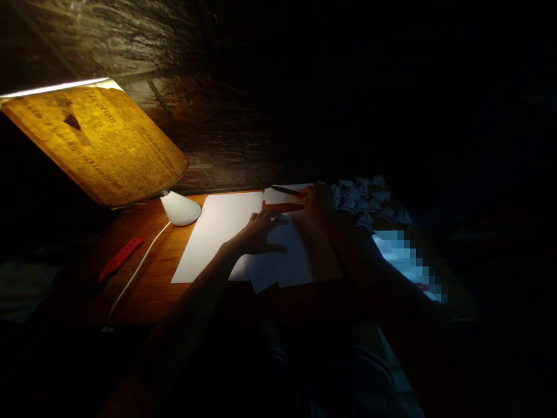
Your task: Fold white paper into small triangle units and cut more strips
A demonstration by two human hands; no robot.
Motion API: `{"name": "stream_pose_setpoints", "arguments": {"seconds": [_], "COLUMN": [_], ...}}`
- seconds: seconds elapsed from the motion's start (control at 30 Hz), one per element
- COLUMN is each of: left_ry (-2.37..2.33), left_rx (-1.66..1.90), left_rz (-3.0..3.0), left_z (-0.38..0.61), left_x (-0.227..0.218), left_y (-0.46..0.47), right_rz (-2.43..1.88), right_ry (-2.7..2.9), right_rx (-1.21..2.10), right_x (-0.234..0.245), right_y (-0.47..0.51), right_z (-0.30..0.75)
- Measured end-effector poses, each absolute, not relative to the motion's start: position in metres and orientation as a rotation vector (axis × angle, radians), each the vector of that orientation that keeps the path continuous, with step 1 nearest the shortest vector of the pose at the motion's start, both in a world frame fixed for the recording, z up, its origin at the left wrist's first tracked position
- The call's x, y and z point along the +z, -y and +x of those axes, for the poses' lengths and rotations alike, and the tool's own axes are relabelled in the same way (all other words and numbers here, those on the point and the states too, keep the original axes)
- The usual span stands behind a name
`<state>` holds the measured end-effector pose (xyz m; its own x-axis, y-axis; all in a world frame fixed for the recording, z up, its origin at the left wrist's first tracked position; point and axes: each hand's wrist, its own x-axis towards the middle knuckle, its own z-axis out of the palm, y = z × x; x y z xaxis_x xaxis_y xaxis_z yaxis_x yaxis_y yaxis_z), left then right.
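My left hand [263, 232] is open over the paper sheets, with thumb and fingers spread apart. Under it lie a large stack of white paper [209, 244] and smaller loose sheets [300, 255], partly in shadow. My right hand [319, 200] is closed around what looks like a knife [285, 191] with a red handle. Its dark, pointed blade extends leftward over a white sheet [289, 200] at the table's back and casts a shadow below. The right fingers are dim and hard to separate.
Many small folded paper pieces [359, 200] are heaped at the back right. A lit, pixelated screen [404, 261] lies by my right forearm. At left stand a lamp [180, 209] with a printed shade, its white cord [139, 267], and a red strip-like object [122, 256].
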<state>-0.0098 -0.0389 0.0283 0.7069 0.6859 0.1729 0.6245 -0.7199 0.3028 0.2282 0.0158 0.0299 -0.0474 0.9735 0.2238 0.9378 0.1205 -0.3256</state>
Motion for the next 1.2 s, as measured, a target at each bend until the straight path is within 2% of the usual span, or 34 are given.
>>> {"name": "stream_pose_setpoints", "arguments": {"seconds": [0.27, 0.43, 0.57, 0.7, 0.87, 1.0, 1.2], "left_ry": [-1.08, -1.154, -1.187, -1.111, -1.122, -1.097, -1.062], "left_rx": [0.554, 0.791, 0.823, 0.687, 0.711, 0.841, 0.984], "left_rz": [2.623, 2.345, 2.321, 2.568, 2.556, 2.367, 1.771], "left_z": [-0.002, 0.003, 0.002, -0.002, -0.003, 0.0, 0.001], "left_x": [0.029, 0.03, 0.027, 0.022, 0.016, 0.016, 0.019], "left_y": [0.036, 0.032, 0.029, 0.029, 0.026, 0.025, 0.027], "right_rz": [-1.679, -1.403, -1.251, -1.261, -1.289, -1.332, -1.294], "right_ry": [1.938, 1.915, 1.873, 1.983, 2.111, 2.092, 1.993], "right_rx": [0.133, 0.479, 0.721, 0.697, 0.636, 0.685, 0.862], "right_x": [0.049, 0.043, 0.028, 0.015, 0.016, 0.024, 0.029], "right_y": [0.018, 0.038, 0.051, 0.055, 0.054, 0.058, 0.063], "right_z": [0.226, 0.225, 0.229, 0.231, 0.227, 0.228, 0.23]}}
